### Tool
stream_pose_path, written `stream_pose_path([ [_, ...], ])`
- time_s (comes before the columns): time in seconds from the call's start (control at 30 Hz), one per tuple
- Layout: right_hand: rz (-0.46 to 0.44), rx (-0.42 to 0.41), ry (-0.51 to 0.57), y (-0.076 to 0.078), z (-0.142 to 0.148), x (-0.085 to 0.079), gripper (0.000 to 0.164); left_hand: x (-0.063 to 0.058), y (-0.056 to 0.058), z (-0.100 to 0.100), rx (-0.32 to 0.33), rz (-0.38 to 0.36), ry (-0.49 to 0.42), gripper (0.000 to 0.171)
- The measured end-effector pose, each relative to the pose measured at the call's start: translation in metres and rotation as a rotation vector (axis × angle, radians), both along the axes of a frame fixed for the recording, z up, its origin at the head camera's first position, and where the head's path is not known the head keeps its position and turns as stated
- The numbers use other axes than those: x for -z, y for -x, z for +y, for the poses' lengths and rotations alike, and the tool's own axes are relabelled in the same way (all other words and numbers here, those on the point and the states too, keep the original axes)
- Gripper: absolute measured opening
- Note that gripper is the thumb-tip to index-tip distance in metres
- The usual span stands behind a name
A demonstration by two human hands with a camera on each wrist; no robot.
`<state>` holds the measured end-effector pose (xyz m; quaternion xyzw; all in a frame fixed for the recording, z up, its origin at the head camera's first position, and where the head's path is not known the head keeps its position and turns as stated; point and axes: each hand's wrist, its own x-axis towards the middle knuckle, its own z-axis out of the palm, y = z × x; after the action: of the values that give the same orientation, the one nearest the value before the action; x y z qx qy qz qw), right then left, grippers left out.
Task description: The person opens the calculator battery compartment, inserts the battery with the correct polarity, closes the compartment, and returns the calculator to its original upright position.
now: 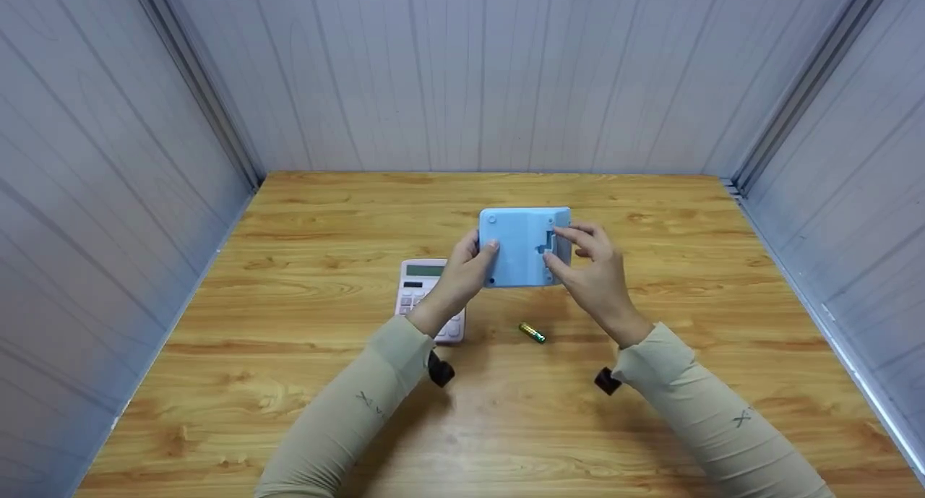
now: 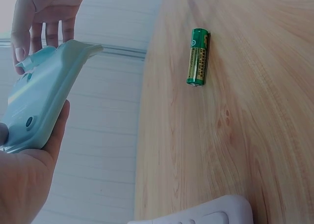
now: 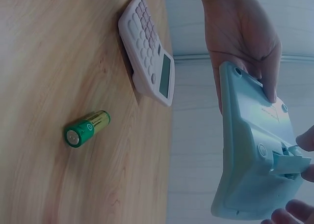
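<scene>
A light blue calculator (image 1: 512, 252) is held up above the table, its back turned toward the head view and its keys hidden. My left hand (image 1: 462, 265) grips one end, thumb across the back. At the other end, my right hand (image 1: 598, 270) pinches the small battery cover (image 3: 290, 164), which stands tilted out of the battery compartment. Whether the cover is fully loose I cannot tell. Below the hands, a green and gold battery (image 1: 532, 332) lies on the table, apart from both. The compartment's inside is mostly hidden.
A pale pink calculator (image 1: 425, 272) lies face up on the wooden table (image 1: 311, 288), partly covered by the left forearm in the head view. Pale panel walls (image 1: 448, 79) enclose the table at the back and sides.
</scene>
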<state>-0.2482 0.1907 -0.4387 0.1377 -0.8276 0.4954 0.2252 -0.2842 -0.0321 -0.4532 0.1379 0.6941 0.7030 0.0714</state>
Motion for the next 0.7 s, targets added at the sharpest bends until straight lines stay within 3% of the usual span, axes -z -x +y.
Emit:
stream_pose_path([
  [0.37,0.112,-0.048,-0.027,-0.0053,-0.0027,0.0040,0.038,-0.0010,0.0013,-0.0014,-0.006,-0.018,-0.022,0.045],
  [0.7,0.098,-0.032,0.037,-0.0040,0.0026,0.0014,0.039,0.0014,0.0019,-0.0037,-0.006,-0.024,-0.014,0.045],
])
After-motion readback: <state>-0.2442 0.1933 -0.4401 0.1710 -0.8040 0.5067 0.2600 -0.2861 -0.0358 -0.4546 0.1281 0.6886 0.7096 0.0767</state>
